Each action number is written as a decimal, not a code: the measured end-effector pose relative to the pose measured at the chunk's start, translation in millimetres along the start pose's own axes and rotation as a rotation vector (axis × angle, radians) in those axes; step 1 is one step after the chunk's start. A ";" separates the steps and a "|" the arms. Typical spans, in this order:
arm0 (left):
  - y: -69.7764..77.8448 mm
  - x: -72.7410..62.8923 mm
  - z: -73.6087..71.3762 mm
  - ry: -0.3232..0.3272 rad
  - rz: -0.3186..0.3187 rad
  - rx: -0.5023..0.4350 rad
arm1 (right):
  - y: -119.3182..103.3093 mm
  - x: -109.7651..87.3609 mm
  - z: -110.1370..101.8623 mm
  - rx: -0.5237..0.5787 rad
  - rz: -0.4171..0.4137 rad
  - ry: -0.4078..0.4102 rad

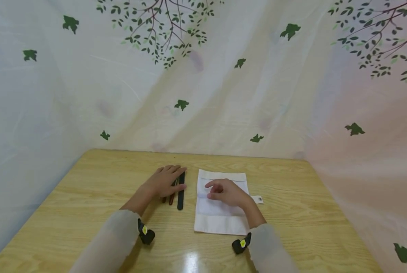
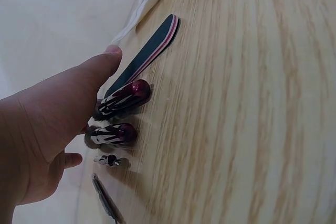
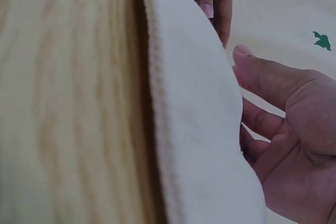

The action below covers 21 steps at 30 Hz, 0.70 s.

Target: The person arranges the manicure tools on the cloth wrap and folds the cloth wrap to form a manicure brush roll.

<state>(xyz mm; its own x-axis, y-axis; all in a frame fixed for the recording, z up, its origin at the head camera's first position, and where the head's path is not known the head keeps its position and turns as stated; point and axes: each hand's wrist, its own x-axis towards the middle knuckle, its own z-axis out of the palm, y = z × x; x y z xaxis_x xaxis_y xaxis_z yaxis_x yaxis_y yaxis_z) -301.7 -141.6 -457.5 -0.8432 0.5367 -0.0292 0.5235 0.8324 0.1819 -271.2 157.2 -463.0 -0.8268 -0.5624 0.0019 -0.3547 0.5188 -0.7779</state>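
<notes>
On the wooden table a white cloth pouch [image 1: 220, 224] lies spread flat, a strap with a snap [image 1: 257, 199] sticking out at its right. Just above it is my right hand [image 1: 229, 192], fingers loosely bent, nothing held. To the pouch's left, my left hand [image 1: 162, 182] reaches over a row of slim tools with its fingers spread. Among them is a black nail file [image 1: 180, 200] with pink and white edge layers. The left wrist view shows two tools with glossy dark red ends [image 2: 139, 92], a small metal piece [image 2: 109, 160] and a thin metal tool [image 2: 106, 199]. Their far ends are hidden.
A pale curtain [image 1: 217, 125] printed with leaves and branches hangs behind the table [image 1: 115, 167] and along its sides. Each wrist carries a small black camera [image 1: 147, 236] on a strap.
</notes>
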 end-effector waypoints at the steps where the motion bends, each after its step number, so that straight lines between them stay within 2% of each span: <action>1: 0.0 0.9 -0.6 -0.002 0.002 0.004 | 0.3 -0.3 -1.1 0.011 -0.004 -0.006; 9: 2.5 6.6 -3.5 -0.011 0.005 -0.010 | 2.3 -2.3 -3.8 0.057 -0.002 -0.040; 21: -2.7 11.8 -1.3 -0.049 -0.016 -0.033 | 7.2 0.9 2.9 0.003 -0.008 -0.027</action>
<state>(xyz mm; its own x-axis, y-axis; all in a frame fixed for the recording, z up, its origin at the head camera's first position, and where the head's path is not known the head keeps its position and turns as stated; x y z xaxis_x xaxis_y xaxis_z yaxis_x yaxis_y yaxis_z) -313.2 -137.7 -457.0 -0.8439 0.5304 -0.0804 0.5052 0.8362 0.2135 -273.2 158.5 -470.5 -0.8120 -0.5835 -0.0092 -0.3594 0.5124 -0.7799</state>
